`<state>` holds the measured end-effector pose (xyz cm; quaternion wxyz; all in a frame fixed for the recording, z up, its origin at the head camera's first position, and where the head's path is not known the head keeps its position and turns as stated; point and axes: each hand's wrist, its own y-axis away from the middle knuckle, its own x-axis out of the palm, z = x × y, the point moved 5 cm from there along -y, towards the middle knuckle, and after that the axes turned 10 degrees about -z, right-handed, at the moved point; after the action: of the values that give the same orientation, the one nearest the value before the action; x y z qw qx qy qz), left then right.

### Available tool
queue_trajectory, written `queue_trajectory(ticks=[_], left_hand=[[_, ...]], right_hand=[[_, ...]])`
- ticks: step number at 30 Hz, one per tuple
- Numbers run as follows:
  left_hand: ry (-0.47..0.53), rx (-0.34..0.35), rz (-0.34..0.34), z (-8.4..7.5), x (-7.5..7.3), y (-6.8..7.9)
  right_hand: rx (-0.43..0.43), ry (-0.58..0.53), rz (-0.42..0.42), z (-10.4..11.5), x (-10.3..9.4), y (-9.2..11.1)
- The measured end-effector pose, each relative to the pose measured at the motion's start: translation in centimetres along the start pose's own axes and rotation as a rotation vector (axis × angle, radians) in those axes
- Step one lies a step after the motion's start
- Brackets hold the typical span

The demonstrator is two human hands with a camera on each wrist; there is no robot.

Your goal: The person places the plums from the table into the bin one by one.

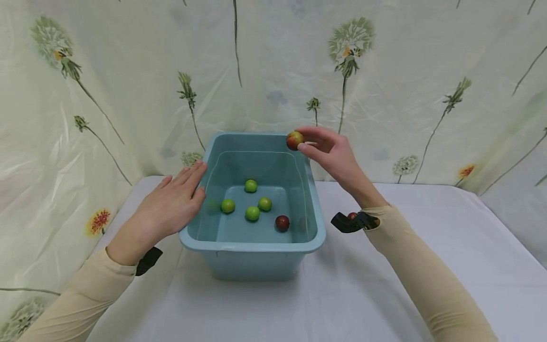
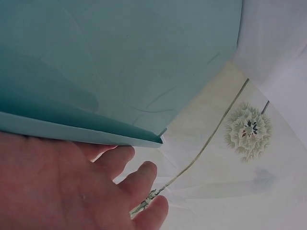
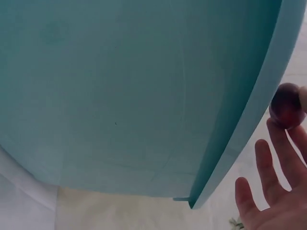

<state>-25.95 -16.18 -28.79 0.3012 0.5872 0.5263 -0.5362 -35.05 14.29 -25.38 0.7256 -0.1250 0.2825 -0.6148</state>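
A blue plastic basin [image 1: 260, 248] stands on the white-covered table. Several green plums [image 1: 252, 213] and one dark red plum [image 1: 282, 223] lie on its floor. My right hand [image 1: 331, 151] pinches a red-and-yellow plum [image 1: 294, 140] between thumb and fingertips, above the basin's far right rim. The right wrist view shows that plum [image 3: 287, 106] too, dark in the shade, with the other fingers spread apart. Against the basin's left rim rests my left hand [image 1: 173, 199], its fingers extended and holding nothing. From below, the left wrist view shows the fingers [image 2: 139, 179] beside the rim.
Partly hidden behind the right wrist's black strap [image 1: 348, 222], another red plum [image 1: 352, 215] sits on the table right of the basin. A curtain printed with dandelions [image 1: 273, 61] hangs behind and beside the table [image 1: 427, 247].
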Motion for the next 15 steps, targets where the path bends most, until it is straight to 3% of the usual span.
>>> queue_trajectory(ticks=[6,15], left_hand=[[0.003,0.002,-0.004,0.0,0.1,0.0],[0.006,0.002,-0.006,0.1,0.1,0.1]], right_hand=[[-0.055,0.143,0.109,2.0,1.7,0.0],[-0.056,0.232,0.197,-1.1,2.7,-1.1]])
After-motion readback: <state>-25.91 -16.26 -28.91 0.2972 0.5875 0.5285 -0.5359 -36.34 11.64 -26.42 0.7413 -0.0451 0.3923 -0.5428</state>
